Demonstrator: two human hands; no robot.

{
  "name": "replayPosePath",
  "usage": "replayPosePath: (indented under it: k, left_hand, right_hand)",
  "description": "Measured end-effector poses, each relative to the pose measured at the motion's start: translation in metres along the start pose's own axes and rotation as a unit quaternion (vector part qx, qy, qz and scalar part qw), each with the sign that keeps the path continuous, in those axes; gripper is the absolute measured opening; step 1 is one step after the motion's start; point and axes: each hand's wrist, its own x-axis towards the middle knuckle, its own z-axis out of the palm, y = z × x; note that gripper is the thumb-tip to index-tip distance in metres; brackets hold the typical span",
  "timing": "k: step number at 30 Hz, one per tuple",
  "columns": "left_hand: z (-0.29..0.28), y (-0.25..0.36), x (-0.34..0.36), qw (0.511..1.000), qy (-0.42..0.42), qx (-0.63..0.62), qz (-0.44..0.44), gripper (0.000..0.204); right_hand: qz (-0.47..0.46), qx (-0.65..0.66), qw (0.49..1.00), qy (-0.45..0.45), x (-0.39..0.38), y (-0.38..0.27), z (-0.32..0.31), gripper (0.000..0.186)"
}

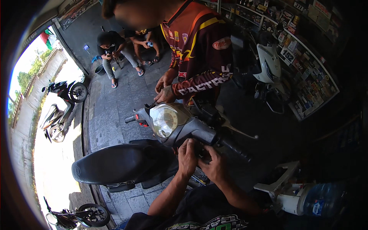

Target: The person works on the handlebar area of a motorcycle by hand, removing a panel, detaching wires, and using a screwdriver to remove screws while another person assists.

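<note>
On the left, two parked scooters [63, 105] stand in bright sun outside the workshop doorway. Near the centre, a black padded scooter seat [115, 163] stretches left from a grey plastic handlebar cover with a round speedometer [168, 120]. The wearer's left hand [187, 157] and right hand [212, 165] press together against the near underside of that cover, fingers curled narrow; whether they grip anything small cannot be told. At the far side, another person's two hands [165, 90] touch the cover's front. To the right, a white scooter [268, 63] stands before packed shelves [310, 76].
</note>
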Motion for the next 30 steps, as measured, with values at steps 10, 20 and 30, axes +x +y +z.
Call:
replayPosePath:
  k: [10,20,30]
  left_hand:
    - [0.009,0.007,-0.009,0.999,0.050,-0.020,-0.003,0.038]
    - [0.016,-0.001,-0.006,0.996,0.064,-0.060,0.027,0.033]
    - [0.015,-0.002,-0.008,0.996,0.084,-0.025,0.006,0.040]
  right_hand:
    - [-0.031,0.003,0.999,0.007,0.005,0.002,-0.003,0.036]
    - [-0.027,0.024,0.999,0.003,0.001,0.009,-0.001,0.035]
    - [-0.006,-0.031,0.999,0.012,-0.004,0.000,0.004,0.043]
